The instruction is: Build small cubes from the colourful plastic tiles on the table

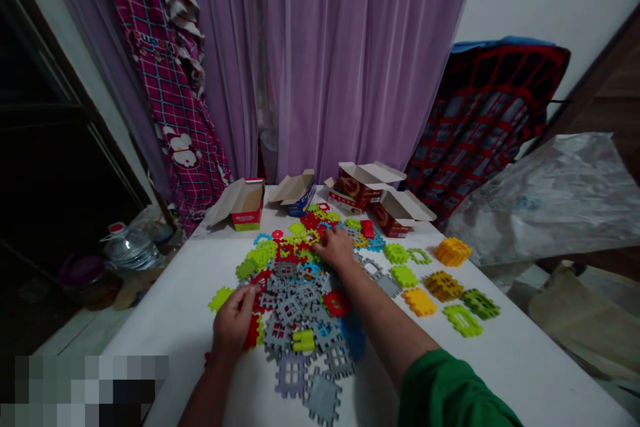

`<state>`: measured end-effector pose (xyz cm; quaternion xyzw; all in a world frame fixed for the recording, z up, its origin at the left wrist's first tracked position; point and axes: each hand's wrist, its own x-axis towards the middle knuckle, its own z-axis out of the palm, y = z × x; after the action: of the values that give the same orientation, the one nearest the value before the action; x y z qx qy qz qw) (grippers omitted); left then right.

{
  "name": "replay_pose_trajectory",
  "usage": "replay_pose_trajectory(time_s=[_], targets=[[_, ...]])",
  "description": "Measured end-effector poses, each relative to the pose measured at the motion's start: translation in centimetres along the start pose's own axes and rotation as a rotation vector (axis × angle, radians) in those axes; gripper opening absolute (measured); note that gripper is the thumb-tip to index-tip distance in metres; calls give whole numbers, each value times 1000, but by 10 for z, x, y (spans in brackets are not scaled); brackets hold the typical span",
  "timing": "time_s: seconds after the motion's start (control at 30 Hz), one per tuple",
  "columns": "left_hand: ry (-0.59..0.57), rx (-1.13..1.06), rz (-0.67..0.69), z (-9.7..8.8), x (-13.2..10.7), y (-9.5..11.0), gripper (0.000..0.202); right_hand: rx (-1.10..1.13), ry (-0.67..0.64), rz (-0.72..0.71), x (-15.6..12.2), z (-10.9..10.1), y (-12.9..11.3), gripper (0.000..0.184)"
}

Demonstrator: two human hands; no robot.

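Observation:
A heap of flat plastic interlocking tiles in grey, green, red, blue and yellow covers the middle of a white table. My left hand rests at the heap's near left edge, fingers curled on a red tile. My right hand reaches into the far part of the heap, fingers bent down among red and green tiles; what it holds, if anything, is hidden. A green sleeve covers my right upper arm.
Several assembled tile blocks lie at the right: orange, dark yellow, green. Open cardboard boxes stand along the table's far edge. Purple curtains hang behind. A water bottle sits on the floor at left, bags at right.

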<state>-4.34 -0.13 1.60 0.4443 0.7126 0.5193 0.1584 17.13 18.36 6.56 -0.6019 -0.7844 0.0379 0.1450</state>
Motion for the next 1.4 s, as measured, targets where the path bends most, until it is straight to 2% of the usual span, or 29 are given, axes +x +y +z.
replay_pose_trajectory(time_s=[0.1, 0.23, 0.4, 0.53, 0.67, 0.8, 0.9, 1.13, 1.23, 1.4], targets=[[5, -2, 10, 1, 1, -1, 46, -42, -35, -8, 11, 5, -10, 53], [8, 8, 4, 1, 1, -1, 44, -73, -78, -19, 19, 8, -14, 49], [4, 6, -19, 0, 1, 0, 43, -17, 73, -87, 9, 2, -2, 45], [1, -15, -1, 0, 2, -1, 43, 30, 220, -103, -21, -11, 20, 43], [-7, 8, -23, -1, 2, 2, 46, 52, 312, -81, -75, -17, 48, 44], [-27, 41, -43, -3, 2, 9, 49, 86, 303, -91, -133, -12, 72, 43], [-29, 47, -31, -4, 1, 14, 48, 120, 263, -79, -163, -7, 81, 44], [-10, 61, -29, -6, 1, 19, 45, 202, 81, 9, -186, -6, 82, 54], [3, 66, -14, -6, 1, 17, 44, 206, 96, 72, -192, -2, 82, 56], [-8, 62, -32, -5, 1, 17, 44, 183, 126, 140, -197, 2, 78, 46]])
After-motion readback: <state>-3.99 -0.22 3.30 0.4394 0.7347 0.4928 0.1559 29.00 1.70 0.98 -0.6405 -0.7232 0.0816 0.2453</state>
